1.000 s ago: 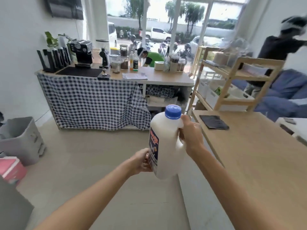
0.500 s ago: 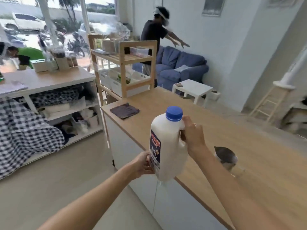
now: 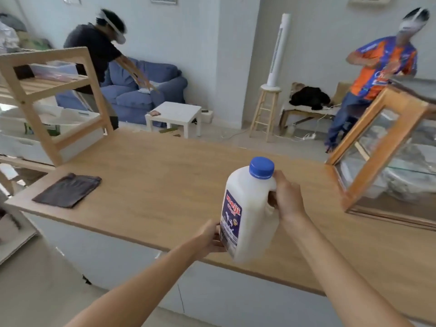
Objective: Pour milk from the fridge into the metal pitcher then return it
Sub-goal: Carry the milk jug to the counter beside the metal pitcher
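Note:
A white plastic milk jug (image 3: 249, 213) with a blue cap and a blue label is held upright in front of me, over the near edge of the wooden counter (image 3: 165, 175). My right hand (image 3: 286, 199) grips its handle near the top. My left hand (image 3: 212, 237) supports the jug's lower left side. The cap is on. The metal pitcher is hidden from view, likely behind the jug or my right arm.
A dark folded cloth (image 3: 68, 190) lies at the counter's left end. A wood-framed glass display case (image 3: 387, 161) stands on the right of the counter, a wooden shelf unit (image 3: 47, 95) at the left. Two people, a blue sofa, a white side table and a stool are beyond.
My view has swung right, from the checked-cloth coffee bar to the wooden counter. The jug stays in both hands. The pitcher seen half a second ago is now out of sight.

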Available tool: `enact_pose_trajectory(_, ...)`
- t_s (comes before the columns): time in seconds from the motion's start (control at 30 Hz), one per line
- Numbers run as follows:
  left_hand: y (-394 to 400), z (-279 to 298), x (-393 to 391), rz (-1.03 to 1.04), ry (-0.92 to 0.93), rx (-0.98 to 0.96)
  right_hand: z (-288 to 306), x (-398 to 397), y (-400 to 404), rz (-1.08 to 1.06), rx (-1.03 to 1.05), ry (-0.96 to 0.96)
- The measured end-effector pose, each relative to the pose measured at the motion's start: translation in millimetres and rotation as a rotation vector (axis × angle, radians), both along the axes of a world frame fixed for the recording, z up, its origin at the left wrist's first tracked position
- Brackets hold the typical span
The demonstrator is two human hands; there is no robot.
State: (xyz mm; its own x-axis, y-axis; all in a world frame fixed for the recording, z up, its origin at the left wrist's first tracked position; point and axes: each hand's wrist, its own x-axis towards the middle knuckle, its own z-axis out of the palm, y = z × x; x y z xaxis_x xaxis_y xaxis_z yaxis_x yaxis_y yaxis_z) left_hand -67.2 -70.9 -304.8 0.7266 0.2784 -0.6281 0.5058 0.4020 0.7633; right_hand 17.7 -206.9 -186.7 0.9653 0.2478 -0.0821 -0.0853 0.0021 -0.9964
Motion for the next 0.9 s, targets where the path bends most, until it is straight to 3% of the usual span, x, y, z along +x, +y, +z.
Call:
enact_pose_trajectory(0.3, -52, -20, 47, -0.154, -0.023, -0.044, -20, 25, -63, -0.169, -0.003, 0.014)
enact_pose_trajectory(0.9, -100, -50, 125, -0.174, -0.090, -0.079, -58, 95, -111, -0.259, 0.047, 0.051)
